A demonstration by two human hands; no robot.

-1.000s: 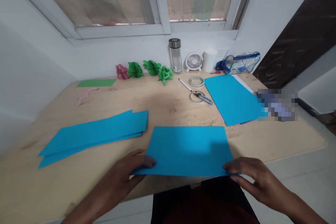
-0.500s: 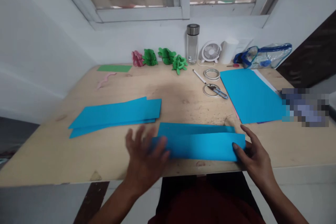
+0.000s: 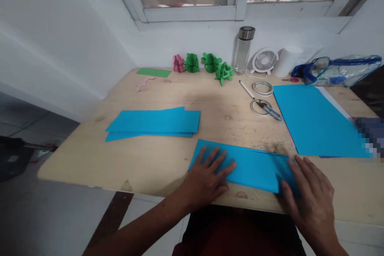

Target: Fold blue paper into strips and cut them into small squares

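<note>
Lying near the front edge of the bench (image 3: 153,162), the folded blue paper (image 3: 255,169) sits under the left hand (image 3: 207,177), spread flat, and the right hand (image 3: 313,192), loosely curved, neither grip clasping anything, so uneven pressure could make it fold crooked.

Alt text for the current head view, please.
A person's left hand and right hand rest on a long blue paper on a wooden table. Blue strips lie to the left, a blue sheet to the right; green paper shapes, a bottle and a fan stand behind.
</note>
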